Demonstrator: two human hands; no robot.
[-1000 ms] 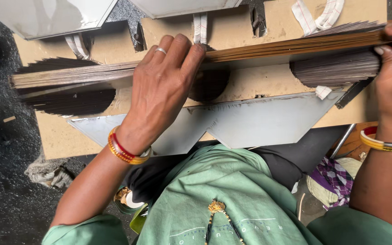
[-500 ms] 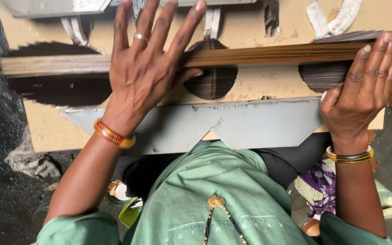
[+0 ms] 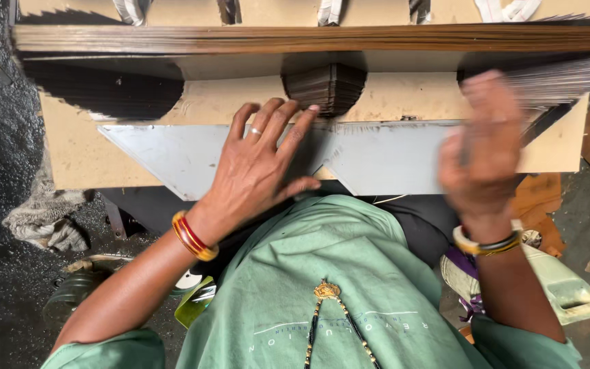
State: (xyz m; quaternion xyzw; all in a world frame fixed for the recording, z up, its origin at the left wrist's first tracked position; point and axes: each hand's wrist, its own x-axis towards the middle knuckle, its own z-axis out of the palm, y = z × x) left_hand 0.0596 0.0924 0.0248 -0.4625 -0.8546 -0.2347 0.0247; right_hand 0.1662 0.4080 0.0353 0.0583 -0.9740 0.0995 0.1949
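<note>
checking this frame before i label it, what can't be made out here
Head view only:
- Right hand: motion-blurred, so its fingers and grip cannot be read.
- Long brown stack of thin sheets: its right end is cut off by the frame edge.
- White straps at the top: cropped by the upper edge.
- Flat grey metal plate: middle hidden under the left hand.

Sheet stack (image 3: 308,37) atop tan board (image 3: 404,96)

right hand (image 3: 481,152) motion-blurred, grip unclear, strip stack (image 3: 308,37) cropped
</note>
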